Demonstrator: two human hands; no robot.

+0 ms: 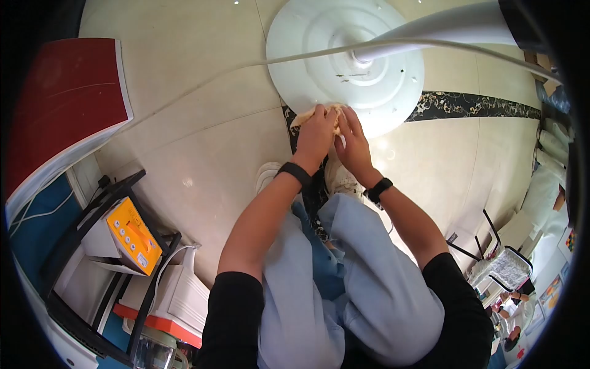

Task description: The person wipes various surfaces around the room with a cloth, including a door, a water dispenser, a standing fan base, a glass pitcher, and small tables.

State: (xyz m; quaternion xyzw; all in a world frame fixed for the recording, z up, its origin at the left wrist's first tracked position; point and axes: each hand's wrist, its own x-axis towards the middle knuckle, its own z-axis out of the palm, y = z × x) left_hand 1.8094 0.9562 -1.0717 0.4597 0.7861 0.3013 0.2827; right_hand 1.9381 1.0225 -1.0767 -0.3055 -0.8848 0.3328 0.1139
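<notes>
A crumpled pale yellow cloth (pixel 301 117) is bunched between my two hands at the near edge of a round white pedestal base (pixel 301 67). My left hand (pixel 317 134) grips the cloth from the left, its fingers curled over it. From the right, my right hand (pixel 353 144) closes on the same cloth, with its fingers bent around it. Small dark specks and marks show on the base near its pole (pixel 430 31). Whether the cloth touches the base cannot be made out, since my fingers cover part of it.
A thin cable (pixel 307 56) runs across above the base. On the left are a dark red panel (pixel 74 98) and a black rack (pixel 117 184) with a yellow-orange box (pixel 135 237). A chair (pixel 510 269) and another person (pixel 521 313) are at the right.
</notes>
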